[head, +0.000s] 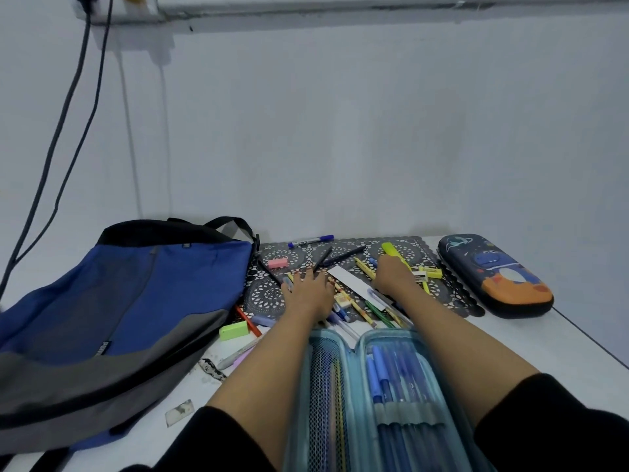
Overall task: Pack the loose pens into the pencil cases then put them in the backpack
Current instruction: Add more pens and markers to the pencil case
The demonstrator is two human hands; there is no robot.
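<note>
An open light-blue pencil case (355, 369) lies between my forearms, with several blue pens (391, 376) under its elastic band. Beyond it, loose pens, pencils and erasers are scattered on a dark lace mat (269, 294). My left hand (308, 291) rests spread flat on the pens at the mat's middle. My right hand (393, 274) grips a yellow highlighter (393, 251) that sticks out past its fingers. A closed dark-blue dinosaur pencil case (493, 274) lies at the right. The blue and grey backpack (119, 301) lies flat at the left.
A blue marker (309, 240), black pens (340, 255), a pink eraser (278, 263), a white ruler (354, 286), a green eraser (234, 330) and a red pencil (248, 321) lie loose. The wall stands right behind the table (561, 342). Cables (68, 114) hang at the left.
</note>
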